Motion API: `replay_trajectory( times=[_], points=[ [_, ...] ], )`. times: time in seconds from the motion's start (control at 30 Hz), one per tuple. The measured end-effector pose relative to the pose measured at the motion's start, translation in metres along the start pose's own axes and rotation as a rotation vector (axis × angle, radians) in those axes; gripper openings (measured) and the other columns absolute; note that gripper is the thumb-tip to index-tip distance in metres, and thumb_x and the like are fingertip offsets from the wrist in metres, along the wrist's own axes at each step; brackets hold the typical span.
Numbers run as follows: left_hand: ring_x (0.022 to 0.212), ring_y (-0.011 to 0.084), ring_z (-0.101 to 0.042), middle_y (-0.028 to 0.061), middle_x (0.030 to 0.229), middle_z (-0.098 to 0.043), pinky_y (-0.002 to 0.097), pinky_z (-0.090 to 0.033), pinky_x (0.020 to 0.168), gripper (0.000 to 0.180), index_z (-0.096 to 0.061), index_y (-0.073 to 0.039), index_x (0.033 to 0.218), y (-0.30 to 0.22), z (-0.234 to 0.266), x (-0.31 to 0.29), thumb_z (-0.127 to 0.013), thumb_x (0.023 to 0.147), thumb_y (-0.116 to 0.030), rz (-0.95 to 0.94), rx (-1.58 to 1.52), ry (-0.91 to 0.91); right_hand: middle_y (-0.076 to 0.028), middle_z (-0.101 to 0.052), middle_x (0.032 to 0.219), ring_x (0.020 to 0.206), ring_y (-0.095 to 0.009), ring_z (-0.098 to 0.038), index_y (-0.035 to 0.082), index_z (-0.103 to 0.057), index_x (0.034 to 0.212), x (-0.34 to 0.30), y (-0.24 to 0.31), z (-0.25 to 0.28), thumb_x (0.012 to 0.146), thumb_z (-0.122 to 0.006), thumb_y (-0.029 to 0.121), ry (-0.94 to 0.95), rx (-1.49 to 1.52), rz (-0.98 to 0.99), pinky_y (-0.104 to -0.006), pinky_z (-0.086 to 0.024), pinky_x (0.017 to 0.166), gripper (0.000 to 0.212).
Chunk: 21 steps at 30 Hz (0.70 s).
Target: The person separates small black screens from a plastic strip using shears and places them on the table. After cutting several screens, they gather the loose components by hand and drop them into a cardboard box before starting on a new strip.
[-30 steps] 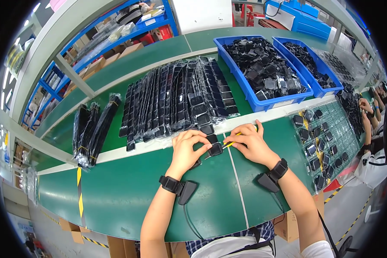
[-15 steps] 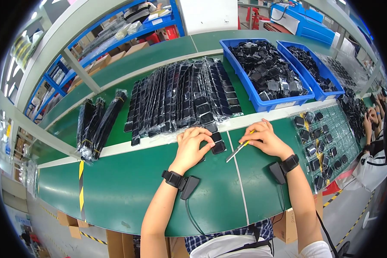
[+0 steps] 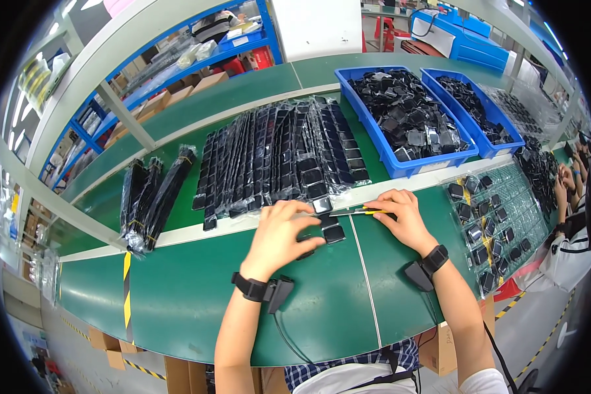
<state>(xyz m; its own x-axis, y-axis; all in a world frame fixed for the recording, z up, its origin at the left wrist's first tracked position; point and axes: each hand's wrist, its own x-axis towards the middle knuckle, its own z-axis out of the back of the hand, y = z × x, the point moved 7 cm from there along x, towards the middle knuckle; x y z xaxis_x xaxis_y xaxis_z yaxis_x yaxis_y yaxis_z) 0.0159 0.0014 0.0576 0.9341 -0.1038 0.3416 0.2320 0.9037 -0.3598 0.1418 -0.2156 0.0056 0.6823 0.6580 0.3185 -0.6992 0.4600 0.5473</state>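
My left hand [image 3: 277, 238] is beside the near end of a strip of black square pieces in clear film [image 3: 331, 230]. Its thumb and fingers are spread, with the fingertips close to the strip's left edge; nothing shows between them. My right hand [image 3: 404, 222] grips a yellow-handled utility knife [image 3: 374, 211]. The knife's thin blade points left and lies across the strip, just below a shiny square piece [image 3: 322, 205]. Behind my hands, many such strips [image 3: 262, 154] are laid side by side on the green bench.
Two blue bins [image 3: 406, 169] of loose black pieces stand at the far right. Tied bundles of black strips [image 3: 157, 197] lie at left. To the right is a clear tray sheet [image 3: 515, 220] holding scattered pieces. A co-worker's hands [image 3: 563, 180] are at the right edge.
My right hand has brought the knife up and left, its blade now level across the strip. My left thumb and fingers have spread apart, and that hand has shifted slightly left.
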Motion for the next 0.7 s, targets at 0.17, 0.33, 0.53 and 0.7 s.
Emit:
replay_trajectory(
  times=[0.17, 0.33, 0.53, 0.7],
  points=[
    [0.119, 0.0201, -0.052, -0.0048, 0.126, -0.064, 0.0414, -0.035, 0.102, 0.032, -0.08, -0.016, 0.096, -0.022, -0.03, 0.002, -0.086, 0.071, -0.034, -0.152, 0.172, 0.001, 0.003, -0.06, 0.105, 0.111, -0.019, -0.056, 0.023, -0.075, 0.116, 0.005, 0.011, -0.011, 0.091, -0.07, 0.015, 0.004, -0.067, 0.079, -0.0548, -0.022, 0.115, 0.027],
    [0.117, 0.0204, -0.053, -0.0071, 0.122, -0.067, 0.0406, -0.035, 0.101, 0.013, -0.08, -0.015, 0.086, -0.016, -0.028, 0.006, -0.082, 0.074, -0.021, -0.13, -0.079, -0.039, 0.005, -0.061, 0.107, 0.114, -0.019, -0.055, 0.027, -0.076, 0.113, 0.003, 0.015, -0.018, 0.09, -0.071, 0.014, 0.077, -0.057, 0.138, -0.058, -0.015, 0.12, 0.027],
    [0.114, 0.0233, -0.058, -0.0027, 0.116, -0.07, 0.0407, -0.039, 0.101, 0.012, -0.077, -0.013, 0.086, 0.018, -0.052, 0.009, -0.081, 0.078, -0.021, 0.048, -0.149, -0.094, 0.005, -0.061, 0.11, 0.117, -0.019, -0.054, 0.028, -0.076, 0.11, 0.003, 0.017, -0.02, 0.09, -0.071, 0.014, 0.111, -0.026, 0.118, -0.0606, -0.012, 0.119, 0.025],
    [0.115, 0.022, -0.057, -0.006, 0.117, -0.068, 0.0401, -0.038, 0.099, 0.017, -0.076, -0.015, 0.085, 0.025, -0.059, 0.007, -0.082, 0.078, -0.03, 0.107, -0.263, -0.07, 0.005, -0.059, 0.11, 0.118, -0.019, -0.053, 0.029, -0.076, 0.11, 0.003, 0.018, -0.021, 0.088, -0.074, 0.015, 0.141, -0.009, 0.095, -0.0602, -0.009, 0.12, 0.027]
  ],
)
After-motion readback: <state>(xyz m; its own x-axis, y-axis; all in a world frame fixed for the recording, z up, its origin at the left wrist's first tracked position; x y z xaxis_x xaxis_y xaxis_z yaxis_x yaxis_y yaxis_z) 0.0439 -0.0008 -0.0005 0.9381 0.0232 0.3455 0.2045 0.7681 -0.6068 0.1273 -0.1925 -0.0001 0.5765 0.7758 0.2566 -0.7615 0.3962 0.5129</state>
